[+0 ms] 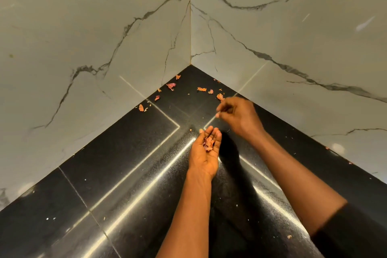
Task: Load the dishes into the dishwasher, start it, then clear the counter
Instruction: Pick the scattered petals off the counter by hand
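At the moment of inspection you were on the last step of the task, clearing the counter [125, 174]; no dishes and no dishwasher were in view, so their state could not be checked. The landmark was the wall corner [190, 48], where the two marble walls met the black counter. Your left hand [206, 153] was out from that corner, palm up and loosely cupped, with a small heap of peel scraps [208, 144] lying in the palm; the fingers were only lightly bent and were not closed over the heap. Your right hand [238, 113] was nearer the corner and to its right, close to the right-hand wall, palm down with fingers curled and the tips drawn together. Whether it had a scrap pinched could not be told. One scrap [219, 96] lay just beyond its fingertips. More loose scraps [171, 86] lay scattered close to the corner, mostly along the left-hand wall, and a stray piece [289, 236] lay far out from the corner, beside your right forearm. In my judgement, the next move called for a light pinch on each thin flake, a drop into the cupped palm, and a level left hand throughout.
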